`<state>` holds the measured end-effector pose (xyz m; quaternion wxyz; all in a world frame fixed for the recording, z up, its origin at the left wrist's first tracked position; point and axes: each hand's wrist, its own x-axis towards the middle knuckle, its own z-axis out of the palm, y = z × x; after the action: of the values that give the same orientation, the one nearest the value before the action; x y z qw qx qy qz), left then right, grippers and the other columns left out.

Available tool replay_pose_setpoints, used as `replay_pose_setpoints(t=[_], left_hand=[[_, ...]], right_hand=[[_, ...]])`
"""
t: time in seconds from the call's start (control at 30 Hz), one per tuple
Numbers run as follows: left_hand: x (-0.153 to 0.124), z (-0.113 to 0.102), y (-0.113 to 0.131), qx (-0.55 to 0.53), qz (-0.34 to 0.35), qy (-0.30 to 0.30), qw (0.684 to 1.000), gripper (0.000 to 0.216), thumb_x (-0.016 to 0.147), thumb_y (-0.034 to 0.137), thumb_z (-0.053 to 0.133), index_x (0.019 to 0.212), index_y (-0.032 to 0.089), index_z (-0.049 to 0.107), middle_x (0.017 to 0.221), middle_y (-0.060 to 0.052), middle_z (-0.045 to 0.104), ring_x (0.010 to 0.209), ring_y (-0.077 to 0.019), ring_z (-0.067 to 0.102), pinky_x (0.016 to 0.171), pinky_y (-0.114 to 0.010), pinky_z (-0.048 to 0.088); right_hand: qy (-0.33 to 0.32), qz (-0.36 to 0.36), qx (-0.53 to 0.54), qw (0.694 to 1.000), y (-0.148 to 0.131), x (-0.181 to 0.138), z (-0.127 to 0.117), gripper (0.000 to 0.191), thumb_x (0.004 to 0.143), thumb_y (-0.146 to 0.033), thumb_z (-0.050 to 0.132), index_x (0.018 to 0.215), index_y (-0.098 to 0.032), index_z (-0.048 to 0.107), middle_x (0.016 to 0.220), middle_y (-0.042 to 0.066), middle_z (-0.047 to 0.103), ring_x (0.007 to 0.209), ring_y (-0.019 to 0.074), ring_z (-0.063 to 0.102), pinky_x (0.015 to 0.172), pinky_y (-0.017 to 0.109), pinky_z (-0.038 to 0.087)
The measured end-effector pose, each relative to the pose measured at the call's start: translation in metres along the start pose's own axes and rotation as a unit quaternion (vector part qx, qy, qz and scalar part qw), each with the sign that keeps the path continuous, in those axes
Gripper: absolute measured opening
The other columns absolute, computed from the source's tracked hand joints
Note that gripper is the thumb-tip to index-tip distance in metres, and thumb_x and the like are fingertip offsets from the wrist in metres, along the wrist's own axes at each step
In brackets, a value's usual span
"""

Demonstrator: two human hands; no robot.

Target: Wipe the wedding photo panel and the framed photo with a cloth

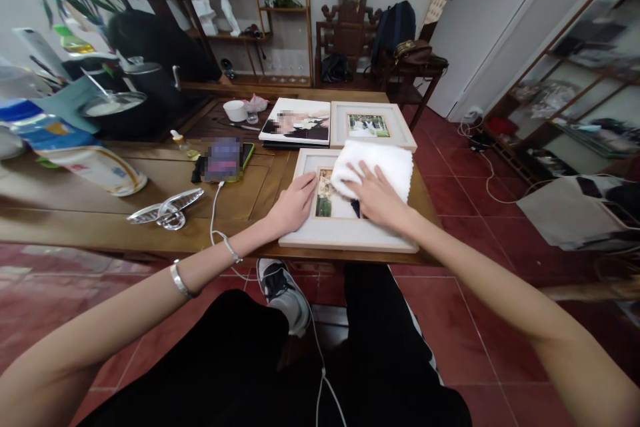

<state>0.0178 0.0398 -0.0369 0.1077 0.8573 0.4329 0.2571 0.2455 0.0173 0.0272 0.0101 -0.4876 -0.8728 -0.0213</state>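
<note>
A light wooden picture frame [350, 237] with a wide pale mat lies flat near the table's front edge. My left hand [293, 205] rests on its left side, fingers stretched out and touching the photo's edge. Over the upper right of the frame lies a white cloth [395, 163]. My right hand [377, 197] presses down on that cloth, its fingers spread, and covers part of the photo [325, 200]. Just behind is a second framed photo [369, 124], with a photo-covered album or board [297, 121] to its left.
On the wooden table [260, 197] lie a clear hair claw [167, 209], a phone [247, 153] with a white cable [214, 220], a dropper bottle [184, 145] and a large tilted bottle [85, 153]. A white cup [235, 111] stands behind. The cable hangs over the front edge.
</note>
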Motion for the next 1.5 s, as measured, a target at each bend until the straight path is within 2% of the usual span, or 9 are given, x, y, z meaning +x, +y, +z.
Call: replay_pose_setpoints(t=[0.1,0.23,0.5,0.6,0.8,1.07,1.17,1.3,1.5], left_hand=[[0.0,0.0,0.0,0.001,0.0,-0.002,1.0,0.045,0.097,0.022,0.033,0.139,0.011,0.046,0.147,-0.018,0.043,0.137,-0.0286,0.039,0.113,-0.052,0.036],[0.0,0.0,-0.001,0.004,-0.006,0.0,1.0,0.045,0.097,0.023,0.033,0.138,0.011,0.047,0.146,-0.018,0.044,0.137,-0.0281,0.04,0.112,-0.051,0.037],[0.0,0.001,0.001,0.002,-0.006,0.007,1.0,0.044,0.096,0.021,0.033,0.137,0.012,0.047,0.145,-0.018,0.045,0.137,-0.0279,0.04,0.112,-0.051,0.037],[-0.001,0.001,0.001,0.006,-0.003,0.007,1.0,0.045,0.096,0.02,0.033,0.138,0.011,0.046,0.145,-0.018,0.044,0.137,-0.0278,0.04,0.112,-0.05,0.037],[0.0,-0.001,0.001,0.01,-0.004,-0.006,1.0,0.046,0.096,0.021,0.031,0.138,0.007,0.046,0.146,-0.021,0.043,0.137,-0.0295,0.039,0.111,-0.051,0.038],[0.0,-0.001,0.003,-0.004,0.003,0.014,1.0,0.043,0.096,0.02,0.033,0.135,0.015,0.05,0.143,-0.016,0.047,0.135,-0.028,0.042,0.11,-0.05,0.038],[-0.001,-0.001,0.005,-0.018,-0.013,0.017,1.0,0.042,0.095,0.02,0.034,0.134,0.012,0.049,0.142,-0.018,0.047,0.135,-0.0285,0.042,0.111,-0.051,0.037],[-0.002,-0.003,0.007,-0.07,-0.034,0.048,0.996,0.035,0.094,0.016,0.033,0.125,0.013,0.048,0.137,-0.018,0.05,0.131,-0.0267,0.046,0.11,-0.049,0.038],[-0.002,-0.003,0.009,-0.102,-0.053,0.064,0.991,0.033,0.093,0.015,0.034,0.125,0.013,0.041,0.129,-0.019,0.054,0.124,-0.0271,0.052,0.104,-0.051,0.043]], right_hand=[[0.031,0.029,-0.026,0.999,0.021,0.031,0.006,0.068,0.079,0.0,0.042,0.146,-0.016,0.041,0.16,0.013,0.02,0.146,0.0413,0.009,0.113,0.065,0.015],[-0.003,0.004,-0.036,0.999,0.018,0.042,0.005,0.063,0.08,0.0,0.042,0.14,-0.018,0.051,0.159,0.011,0.024,0.145,0.0446,0.009,0.109,0.071,0.013],[-0.168,-0.132,0.059,0.975,-0.032,-0.044,-0.042,0.069,0.075,0.003,0.039,0.138,-0.022,0.053,0.157,0.01,0.031,0.144,0.038,0.02,0.107,0.066,0.028],[-0.194,-0.158,0.092,0.964,-0.042,-0.065,-0.055,0.072,0.073,0.005,0.037,0.138,-0.023,0.052,0.156,0.008,0.032,0.145,0.0333,0.021,0.11,0.061,0.03],[-0.128,-0.141,0.053,0.98,-0.047,-0.053,-0.033,0.068,0.075,0.002,0.041,0.139,-0.017,0.051,0.158,0.012,0.026,0.145,0.0385,0.016,0.111,0.064,0.025],[0.001,-0.006,-0.027,1.0,-0.011,0.037,0.005,0.069,0.08,0.0,0.041,0.146,-0.02,0.041,0.161,0.011,0.017,0.145,0.0431,0.009,0.11,0.07,0.018],[0.006,-0.006,-0.048,0.999,-0.011,0.057,0.007,0.065,0.082,-0.003,0.044,0.144,-0.021,0.045,0.161,0.009,0.016,0.145,0.0447,0.005,0.109,0.073,0.012],[-0.041,-0.04,-0.05,0.997,-0.019,0.047,0.001,0.059,0.083,-0.003,0.04,0.14,-0.017,0.05,0.16,0.01,0.022,0.144,0.0467,0.011,0.106,0.074,0.019],[-0.114,-0.173,0.018,0.978,-0.03,-0.017,-0.025,0.064,0.075,0.002,0.042,0.134,-0.019,0.057,0.156,0.009,0.032,0.144,0.0417,0.017,0.107,0.071,0.024]])
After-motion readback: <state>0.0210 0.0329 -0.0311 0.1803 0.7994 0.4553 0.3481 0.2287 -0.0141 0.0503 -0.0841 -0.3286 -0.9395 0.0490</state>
